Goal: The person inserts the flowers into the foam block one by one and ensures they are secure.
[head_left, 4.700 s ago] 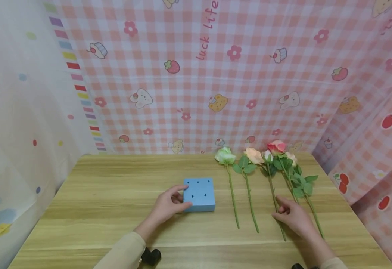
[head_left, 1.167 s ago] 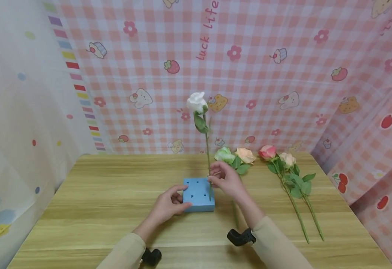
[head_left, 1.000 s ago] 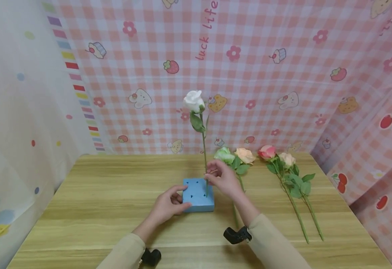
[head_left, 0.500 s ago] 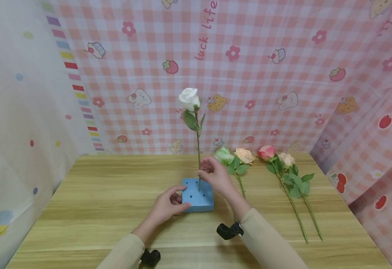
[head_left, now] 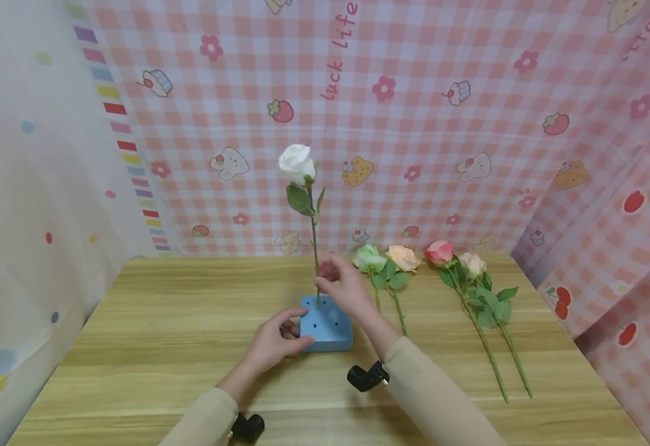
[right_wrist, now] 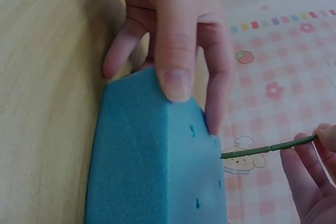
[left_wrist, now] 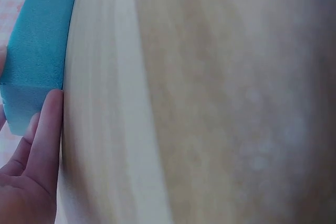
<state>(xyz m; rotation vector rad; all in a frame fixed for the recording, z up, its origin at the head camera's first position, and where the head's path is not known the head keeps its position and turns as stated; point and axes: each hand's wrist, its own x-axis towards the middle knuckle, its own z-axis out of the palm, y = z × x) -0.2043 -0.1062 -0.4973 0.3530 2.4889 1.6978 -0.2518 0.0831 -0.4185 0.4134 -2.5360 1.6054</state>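
A blue foam block [head_left: 330, 337] with several small holes in its top sits on the wooden table. My left hand [head_left: 273, 341] holds it by the left side, thumb at the front and index finger at the top edge, also seen in the left wrist view. Between thumb and fingers my right hand [head_left: 348, 290] pinches the green stem of a white rose [head_left: 297, 165]. The rose is nearly upright, its bloom leaning slightly left. In the right wrist view the tip of the stem [right_wrist: 252, 152] is right at the holed face, near the far edge.
To the right lie a green rose [head_left: 368, 257], a peach rose [head_left: 403, 257], a pink rose [head_left: 439, 253] and a cream rose [head_left: 472, 265]. My right forearm overlaps the nearer stems. A checked curtain [head_left: 247, 105] hangs behind the table.
The white rose has gone from the table into my right hand and over the block. During the last second it has moved left and back across the top. My left hand stays on the block.
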